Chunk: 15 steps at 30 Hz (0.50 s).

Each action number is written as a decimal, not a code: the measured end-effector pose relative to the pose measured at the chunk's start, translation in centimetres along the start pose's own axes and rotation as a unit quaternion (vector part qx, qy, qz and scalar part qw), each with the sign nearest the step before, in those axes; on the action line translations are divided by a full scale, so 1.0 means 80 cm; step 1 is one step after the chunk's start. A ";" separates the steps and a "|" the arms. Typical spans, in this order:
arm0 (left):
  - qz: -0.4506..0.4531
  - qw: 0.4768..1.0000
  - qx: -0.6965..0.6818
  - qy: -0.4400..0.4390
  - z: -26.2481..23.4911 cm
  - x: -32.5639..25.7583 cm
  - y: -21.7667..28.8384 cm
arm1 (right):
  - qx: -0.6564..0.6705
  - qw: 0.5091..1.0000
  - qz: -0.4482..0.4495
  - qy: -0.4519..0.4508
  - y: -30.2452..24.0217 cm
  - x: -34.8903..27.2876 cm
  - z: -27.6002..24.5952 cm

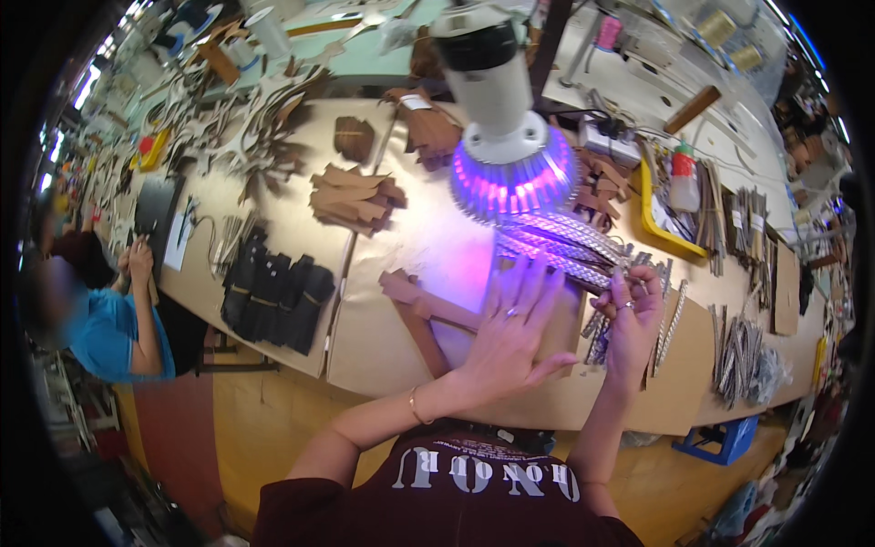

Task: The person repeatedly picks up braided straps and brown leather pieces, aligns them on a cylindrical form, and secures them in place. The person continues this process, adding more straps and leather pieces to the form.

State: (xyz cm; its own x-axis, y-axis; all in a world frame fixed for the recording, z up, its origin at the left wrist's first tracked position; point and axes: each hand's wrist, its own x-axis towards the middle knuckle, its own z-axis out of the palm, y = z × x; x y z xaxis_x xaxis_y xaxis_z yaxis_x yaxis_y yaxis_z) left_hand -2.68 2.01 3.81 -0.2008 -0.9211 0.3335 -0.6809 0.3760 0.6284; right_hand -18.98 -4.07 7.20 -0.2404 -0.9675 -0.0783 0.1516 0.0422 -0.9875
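Note:
Several silvery braided straps (597, 239) lie side by side beneath a lamp (515, 173) that glows purple. My left hand (515, 333) is spread flat, its fingertips at the near edge of these straps, with nothing gripped. At the straps' right end, the fingers of my right hand (632, 314) are pinched together on a braided strap; the exact grip is partly hidden by the fingers. Other braided strips (673, 324) lie beside and beneath my right hand. To the left of my left hand, flat brown leather strips (424, 314) cross one another on the cardboard-covered table (365, 351).
Bundled black strips (278, 292) and brown leather pieces (355, 199) lie to the left. A yellow tray (661, 228) and a red-and-white bottle (683, 178) stand at the right, with more braided strips (736, 360) nearer. A person in a blue shirt (118, 333) works at far left.

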 end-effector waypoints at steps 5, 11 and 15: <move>-0.017 0.998 0.001 -0.056 -0.001 0.014 0.002 | -0.242 0.965 -0.066 0.079 -0.001 -0.016 0.014; 0.010 0.992 0.000 0.128 -0.035 -0.021 -0.010 | -0.407 0.854 -0.294 0.139 -0.006 -0.033 0.010; -0.148 0.964 0.084 0.202 -0.077 -0.070 -0.054 | -0.358 0.894 -0.257 0.074 -0.017 -0.058 0.008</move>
State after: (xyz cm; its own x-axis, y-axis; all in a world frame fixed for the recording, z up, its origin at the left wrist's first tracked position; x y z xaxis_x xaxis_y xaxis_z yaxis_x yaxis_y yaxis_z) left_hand 5.69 6.15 3.55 0.2881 -0.8579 0.4254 -0.7781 0.0492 0.6262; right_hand -17.43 0.19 8.99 -0.2348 -0.8636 0.4463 -0.6563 -0.1978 -0.7281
